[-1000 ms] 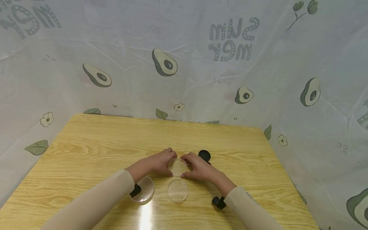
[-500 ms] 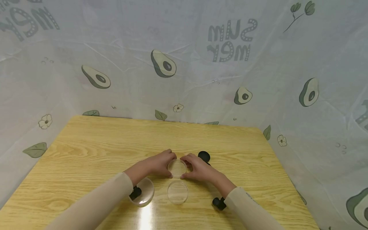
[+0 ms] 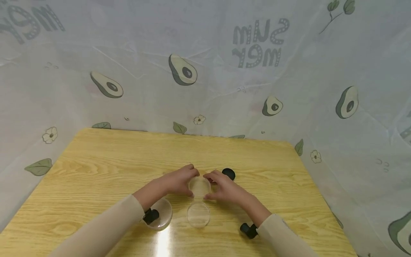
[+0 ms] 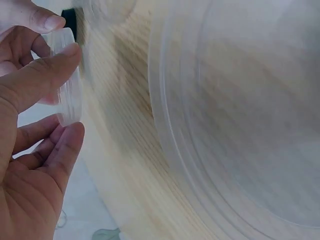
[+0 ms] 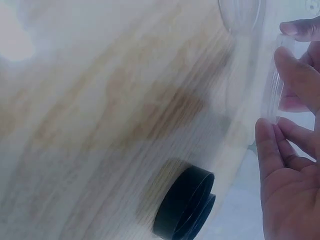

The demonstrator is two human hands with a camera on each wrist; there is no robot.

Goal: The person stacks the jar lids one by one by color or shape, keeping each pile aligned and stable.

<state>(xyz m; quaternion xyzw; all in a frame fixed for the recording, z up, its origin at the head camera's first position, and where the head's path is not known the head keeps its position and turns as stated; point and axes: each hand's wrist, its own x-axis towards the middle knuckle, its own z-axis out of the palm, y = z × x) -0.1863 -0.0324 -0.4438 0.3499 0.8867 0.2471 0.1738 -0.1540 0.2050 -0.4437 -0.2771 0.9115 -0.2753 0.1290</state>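
Observation:
Both hands hold a clear petri dish (image 3: 199, 188) above the table, one on each side. My left hand (image 4: 37, 120) pinches its rim between thumb and fingertips; in the left wrist view the dish (image 4: 70, 95) appears edge-on. My right hand (image 5: 295, 165) grips the opposite rim the same way, the dish (image 5: 272, 92) again edge-on in the right wrist view. A second clear round dish (image 3: 198, 215) lies just nearer on the table. Partly under the left wrist lies a larger clear dish (image 3: 165, 214), which fills the right of the left wrist view (image 4: 175, 125).
Beyond the right hand lies a black round cap-like piece (image 3: 228, 174); from the right wrist, a black rounded piece (image 5: 185, 200) shows on the wooden table (image 3: 128, 153). A printed cloth (image 3: 205, 96) walls the back and sides. Each wrist wears a small black camera (image 3: 151, 216).
The held dish has shifted slightly right and looks a little larger. My right hand and forearm have moved a little right, covering more of the black pieces.

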